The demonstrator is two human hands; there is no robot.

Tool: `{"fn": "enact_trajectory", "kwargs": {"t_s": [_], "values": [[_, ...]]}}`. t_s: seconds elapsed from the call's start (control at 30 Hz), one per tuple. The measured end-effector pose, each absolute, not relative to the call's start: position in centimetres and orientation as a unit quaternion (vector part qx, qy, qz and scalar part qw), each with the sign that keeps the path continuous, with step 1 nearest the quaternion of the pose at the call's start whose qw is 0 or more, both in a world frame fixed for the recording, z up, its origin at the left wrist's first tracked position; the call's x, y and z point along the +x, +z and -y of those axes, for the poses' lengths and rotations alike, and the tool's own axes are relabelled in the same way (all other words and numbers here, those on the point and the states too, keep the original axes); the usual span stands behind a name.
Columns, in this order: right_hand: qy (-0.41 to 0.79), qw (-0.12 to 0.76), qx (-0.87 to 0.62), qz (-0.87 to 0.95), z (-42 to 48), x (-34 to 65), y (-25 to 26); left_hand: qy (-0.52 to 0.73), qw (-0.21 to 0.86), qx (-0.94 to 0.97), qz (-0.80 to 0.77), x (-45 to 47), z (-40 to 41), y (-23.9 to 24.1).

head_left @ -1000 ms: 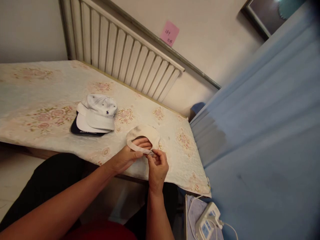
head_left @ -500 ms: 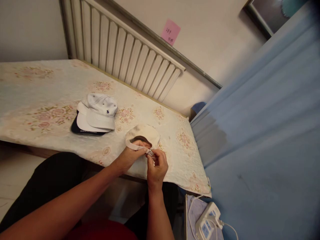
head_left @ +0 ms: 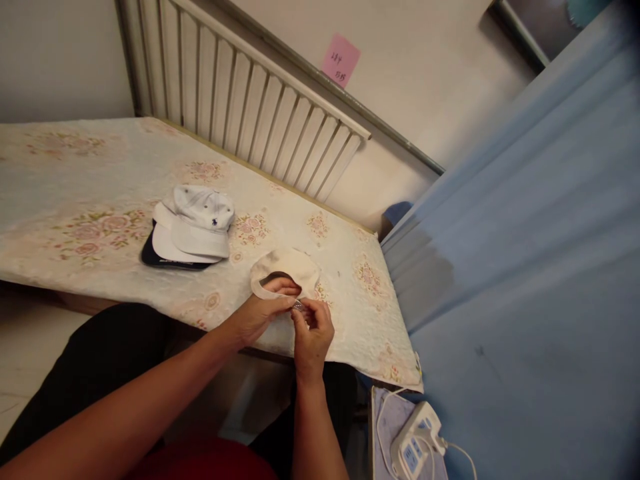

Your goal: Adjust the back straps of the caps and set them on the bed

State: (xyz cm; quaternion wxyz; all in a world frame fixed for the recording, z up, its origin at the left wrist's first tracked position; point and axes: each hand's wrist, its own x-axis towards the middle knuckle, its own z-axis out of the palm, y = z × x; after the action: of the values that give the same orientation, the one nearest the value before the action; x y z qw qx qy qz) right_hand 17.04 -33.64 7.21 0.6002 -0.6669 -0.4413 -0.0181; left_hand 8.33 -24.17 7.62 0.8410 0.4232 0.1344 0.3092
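Observation:
A cream cap [head_left: 295, 265] rests on the flowered bedspread, its back opening facing me. My left hand [head_left: 263, 310] grips the cap's back strap, thumb outside and fingers inside the opening. At the strap's end, my right hand [head_left: 314, 327] pinches a small metal buckle [head_left: 299, 305], which its fingers partly cover. Both hands meet at this buckle. To the left lies a stack of caps: white caps [head_left: 200, 227] with a small dark logo on the upper one, over a cap with a dark brim [head_left: 173, 260].
The flowered bedspread [head_left: 280, 200] covers the surface before me. Behind it stands a white radiator [head_left: 240, 100], with a pink note [head_left: 341, 60] on the wall. A blue curtain [head_left: 525, 267] hangs at the right. A power strip [head_left: 416, 440] with cables sits at lower right.
My left fingers show more inside the cap's opening, and the strap lies lower behind the thumb. My right hand has shifted very slightly left, still at the buckle.

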Motion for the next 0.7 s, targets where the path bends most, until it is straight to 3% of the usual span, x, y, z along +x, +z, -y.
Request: {"fn": "enact_trajectory", "kwargs": {"t_s": [0.7], "values": [[0.023,0.629,-0.654,0.419,33.5,17.3,6.4,0.368,0.776,0.480,-0.177,8.8,24.7,7.5]]}}
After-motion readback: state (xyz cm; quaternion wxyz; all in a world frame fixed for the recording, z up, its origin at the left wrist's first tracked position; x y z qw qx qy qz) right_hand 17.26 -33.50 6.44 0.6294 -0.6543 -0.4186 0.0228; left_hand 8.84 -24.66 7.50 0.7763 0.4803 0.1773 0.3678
